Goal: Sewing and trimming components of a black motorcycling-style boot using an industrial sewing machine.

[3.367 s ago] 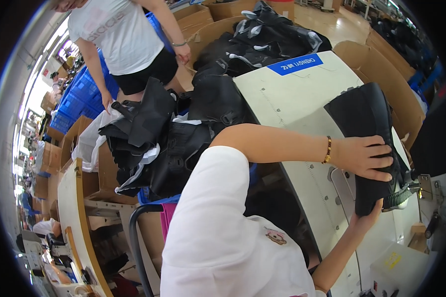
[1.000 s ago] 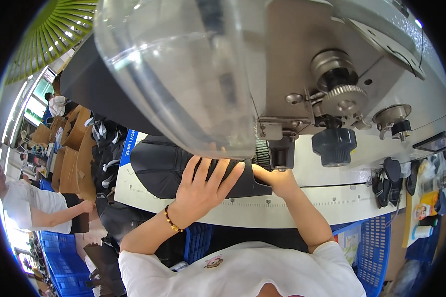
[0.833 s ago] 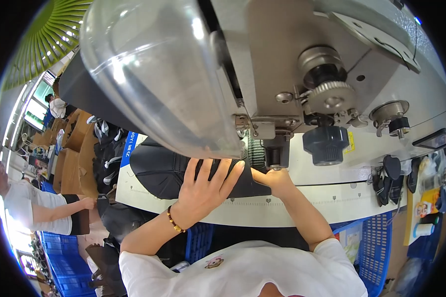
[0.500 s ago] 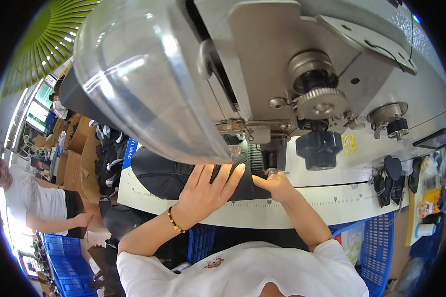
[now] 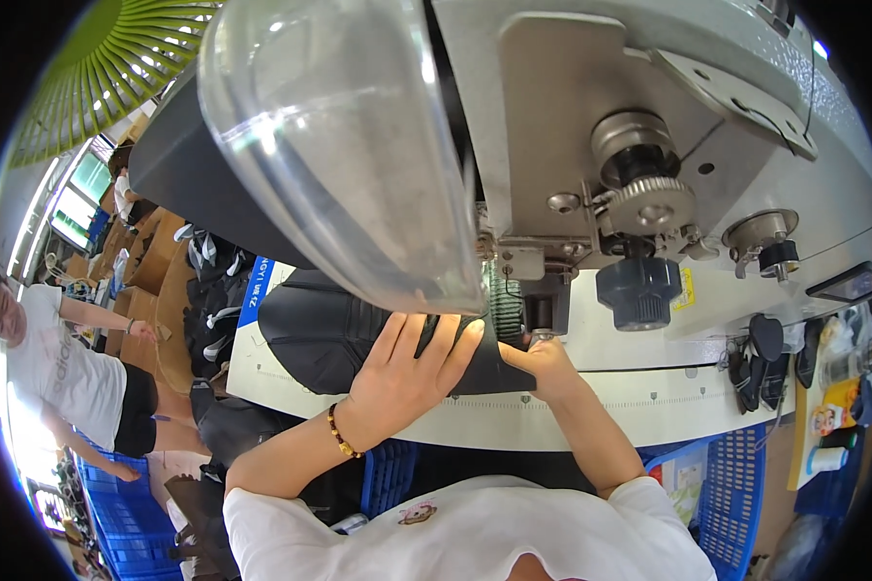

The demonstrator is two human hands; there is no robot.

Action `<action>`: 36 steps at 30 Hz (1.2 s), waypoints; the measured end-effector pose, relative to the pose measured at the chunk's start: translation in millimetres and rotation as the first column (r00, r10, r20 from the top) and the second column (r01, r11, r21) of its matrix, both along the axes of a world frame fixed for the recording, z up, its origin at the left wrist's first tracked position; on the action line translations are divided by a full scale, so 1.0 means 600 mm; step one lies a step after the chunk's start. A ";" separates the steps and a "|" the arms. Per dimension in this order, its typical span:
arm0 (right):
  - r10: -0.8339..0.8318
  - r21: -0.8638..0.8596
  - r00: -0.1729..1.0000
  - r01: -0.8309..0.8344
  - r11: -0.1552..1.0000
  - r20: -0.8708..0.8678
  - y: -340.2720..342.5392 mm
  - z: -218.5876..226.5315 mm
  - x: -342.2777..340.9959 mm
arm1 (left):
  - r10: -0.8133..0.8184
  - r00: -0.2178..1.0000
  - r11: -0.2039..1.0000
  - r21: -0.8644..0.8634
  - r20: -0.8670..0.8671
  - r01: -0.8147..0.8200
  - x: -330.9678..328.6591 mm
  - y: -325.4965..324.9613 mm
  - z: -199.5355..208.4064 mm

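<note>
A black padded piece (image 5: 310, 334) with raised curved seams lies on the white sewing machine bed, partly hidden by the clear plastic guard (image 5: 344, 165). My left hand (image 5: 402, 373) rests flat on it, fingers stretched out and slightly apart, with the fingertips close to the guard's lower end. At the piece's right edge is my right hand (image 5: 545, 368). Its thumb and bent fingers close on that edge, just below the metal post (image 5: 547, 308) of the sewing machine (image 5: 591, 116). The needle area is mostly hidden behind the guard.
A black knob (image 5: 638, 293) hangs low from the machine head. Blue baskets (image 5: 731, 504) stand below the table edge. Dark shoe-like parts (image 5: 770, 363) and thread spools (image 5: 828, 457) lie at the right. Another person (image 5: 82, 373) stands at the left beside cartons (image 5: 150, 261).
The view has shifted, so the machine head and guard appear farther right. My hands and the black piece have barely moved. The other person has straightened up, with one arm stretched toward the cartons.
</note>
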State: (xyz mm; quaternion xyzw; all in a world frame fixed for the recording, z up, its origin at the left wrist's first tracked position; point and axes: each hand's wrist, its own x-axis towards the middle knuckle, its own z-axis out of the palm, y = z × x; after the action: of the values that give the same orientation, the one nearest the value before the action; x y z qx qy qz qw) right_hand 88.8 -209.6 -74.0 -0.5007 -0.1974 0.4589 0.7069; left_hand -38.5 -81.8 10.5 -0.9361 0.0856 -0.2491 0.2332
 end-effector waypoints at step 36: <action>-0.037 0.218 0.996 0.019 0.976 0.083 0.001 0.022 -0.001 | -0.063 0.973 0.995 -0.092 -0.220 0.044 0.009 0.034 0.007</action>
State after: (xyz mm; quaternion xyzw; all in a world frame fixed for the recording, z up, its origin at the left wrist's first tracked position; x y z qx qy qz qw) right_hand 88.2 -208.8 -60.6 -0.4428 -0.2694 0.4027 0.7545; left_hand -33.4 -61.1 14.5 -0.9647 0.1254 -0.1524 0.1744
